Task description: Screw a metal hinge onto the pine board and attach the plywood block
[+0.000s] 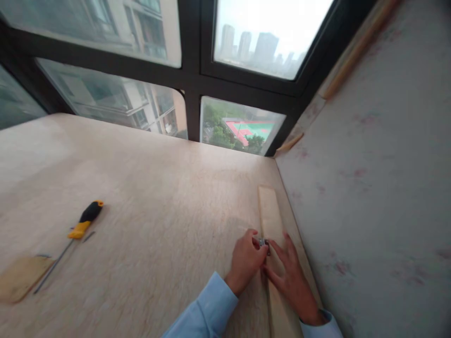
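Note:
A long, narrow, pale wooden board lies on the marble-look sill close to the wall. Over its left edge, my left hand is closed in a pinch on a small shiny metal fitting, mostly covered by the fingers; its exact kind is not clear. My right hand rests across the board from the right with fingers spread. Its index fingertip is at the fitting, the thumb lies lower by the board's left edge, and the other fingers reach toward the board's right side.
At the left, a yellow-and-black screwdriver lies with its shaft by a small wooden piece. A small dark metal bit lies beside the handle. Dark-framed windows stand behind the sill; a flower-papered wall bounds the right.

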A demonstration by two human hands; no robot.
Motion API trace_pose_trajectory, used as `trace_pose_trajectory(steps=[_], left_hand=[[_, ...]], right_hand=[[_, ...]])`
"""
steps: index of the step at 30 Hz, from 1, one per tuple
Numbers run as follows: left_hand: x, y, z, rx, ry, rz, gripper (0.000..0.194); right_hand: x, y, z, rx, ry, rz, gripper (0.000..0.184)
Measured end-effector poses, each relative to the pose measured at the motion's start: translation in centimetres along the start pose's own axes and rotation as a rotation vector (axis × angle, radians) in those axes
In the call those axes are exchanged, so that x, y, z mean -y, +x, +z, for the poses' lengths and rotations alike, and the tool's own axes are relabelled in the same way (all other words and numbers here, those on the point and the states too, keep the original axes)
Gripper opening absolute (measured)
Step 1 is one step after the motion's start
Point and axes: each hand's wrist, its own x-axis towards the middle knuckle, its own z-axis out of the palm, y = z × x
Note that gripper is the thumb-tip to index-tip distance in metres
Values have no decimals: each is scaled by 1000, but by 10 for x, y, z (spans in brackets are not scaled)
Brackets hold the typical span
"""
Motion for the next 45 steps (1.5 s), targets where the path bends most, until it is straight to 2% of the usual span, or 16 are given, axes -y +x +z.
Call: trace_pose_trajectory(steps=[2, 4, 6, 7, 11, 17, 22, 26, 31, 34, 38, 42, 45], left_hand=[[1, -1, 1, 5, 14, -3, 44], [3, -2, 2, 3, 26, -1, 45], [4, -3, 2, 19, 25, 5, 45], [5, -3, 2, 28, 25, 7, 46], [7, -4, -1, 80, 7, 20, 49], [8, -8, -6, 126, 4, 90, 48], [10, -10, -10, 139, -7, 109, 48], [13, -8, -11, 128, -32, 135, 44], [13, -6, -10, 114, -23, 116, 40], [13, -6, -9, 69, -48, 103, 38], [13, -4, -9, 158, -165, 64, 30], [13, 0, -11, 248, -224, 51, 23], [11, 0, -12, 240, -187, 60, 20]], right_hand=[[-6, -9, 4, -10, -24, -7, 57], [-16, -15, 8, -26, -64, -64, 52], [-27, -17, 10, -5, -104, -284, 38], [-32, -16, 10, 7, -94, -337, 37], [-46, -10, 7, -8, -129, -514, 46], [-56, -9, 6, -33, -259, -581, 47], [-50, -6, 2, -55, -325, -603, 46], [-38, -5, 1, -95, -287, -513, 44], [-17, -6, 6, -100, -175, -254, 40], [-2, -4, 10, -195, -108, -43, 50], [12, 0, 13, -209, 25, 33, 46], [19, 1, 12, -209, 56, 87, 38], [22, -1, 11, -203, 63, 92, 38]])
